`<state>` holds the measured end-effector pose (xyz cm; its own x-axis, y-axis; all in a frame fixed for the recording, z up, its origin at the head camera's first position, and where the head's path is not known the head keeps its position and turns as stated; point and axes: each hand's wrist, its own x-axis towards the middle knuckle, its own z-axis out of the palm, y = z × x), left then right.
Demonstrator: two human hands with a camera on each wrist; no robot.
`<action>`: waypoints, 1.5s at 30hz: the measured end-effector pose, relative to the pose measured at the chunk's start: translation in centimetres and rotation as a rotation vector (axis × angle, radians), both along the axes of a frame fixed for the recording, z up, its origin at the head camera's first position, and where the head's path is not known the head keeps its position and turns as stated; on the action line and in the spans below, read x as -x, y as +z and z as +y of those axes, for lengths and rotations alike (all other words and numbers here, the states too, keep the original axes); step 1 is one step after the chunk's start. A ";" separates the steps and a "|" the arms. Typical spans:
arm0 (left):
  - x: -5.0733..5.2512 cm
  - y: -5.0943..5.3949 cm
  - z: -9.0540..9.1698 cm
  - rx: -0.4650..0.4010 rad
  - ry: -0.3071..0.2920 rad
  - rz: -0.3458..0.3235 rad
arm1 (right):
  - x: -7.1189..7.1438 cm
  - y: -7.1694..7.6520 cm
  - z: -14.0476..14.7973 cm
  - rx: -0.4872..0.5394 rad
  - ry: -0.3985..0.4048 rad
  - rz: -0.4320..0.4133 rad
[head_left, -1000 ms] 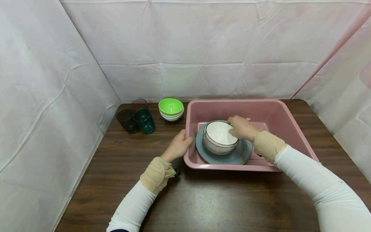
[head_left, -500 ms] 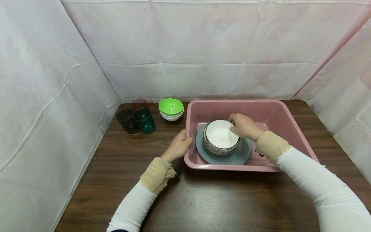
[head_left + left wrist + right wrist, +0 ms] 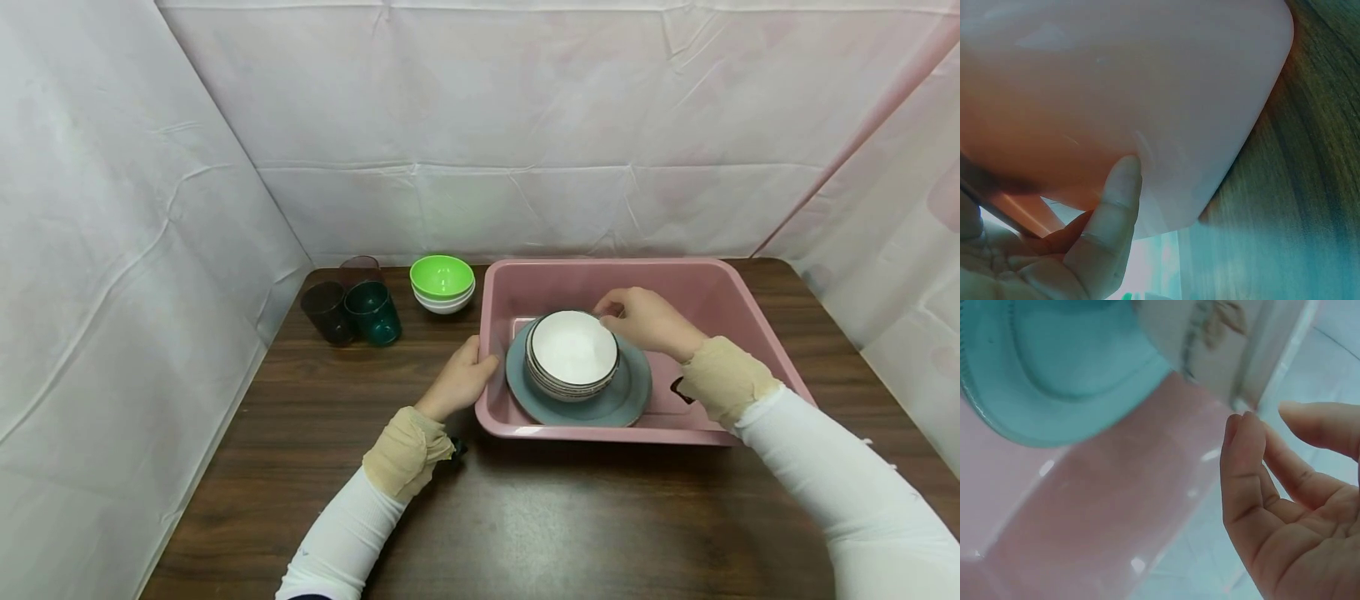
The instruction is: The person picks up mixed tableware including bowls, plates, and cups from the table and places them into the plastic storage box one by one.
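Observation:
White bowls with dark rims stand stacked on a blue-grey plate inside a pink tub. My left hand holds the tub's left rim, thumb over the edge. In the left wrist view a finger of it lies along the tub's outer wall. Beside the stack's right edge is my right hand, holding nothing. From the right wrist, its thumb and fingertips appear parted, close to the rim of the bowls. How many bowls are stacked is hard to tell.
Left of the tub, a small green bowl sits in white ones. Farther left cluster a teal tumbler, a dark brown one and a reddish one. White sheeting hangs behind the wooden table.
A white bowl tilted in my right hand has settled level onto the stack. The right hand has let go and drawn back to the right. My left hand stays on the tub.

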<state>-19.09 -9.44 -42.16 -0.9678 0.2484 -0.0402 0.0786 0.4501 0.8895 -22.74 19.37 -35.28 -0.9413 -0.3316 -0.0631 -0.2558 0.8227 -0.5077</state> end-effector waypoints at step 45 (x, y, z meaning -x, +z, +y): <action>0.0 0.1 0.0 0.009 -0.015 -0.001 | -6.8 -0.2 19.8 -0.038 -0.212 0.014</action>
<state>-19.11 -9.46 -42.09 -0.9640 0.2624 -0.0439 0.0840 0.4569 0.8856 -15.89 39.16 -35.48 -0.9906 -0.1240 -0.0583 -0.0820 0.8774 -0.4727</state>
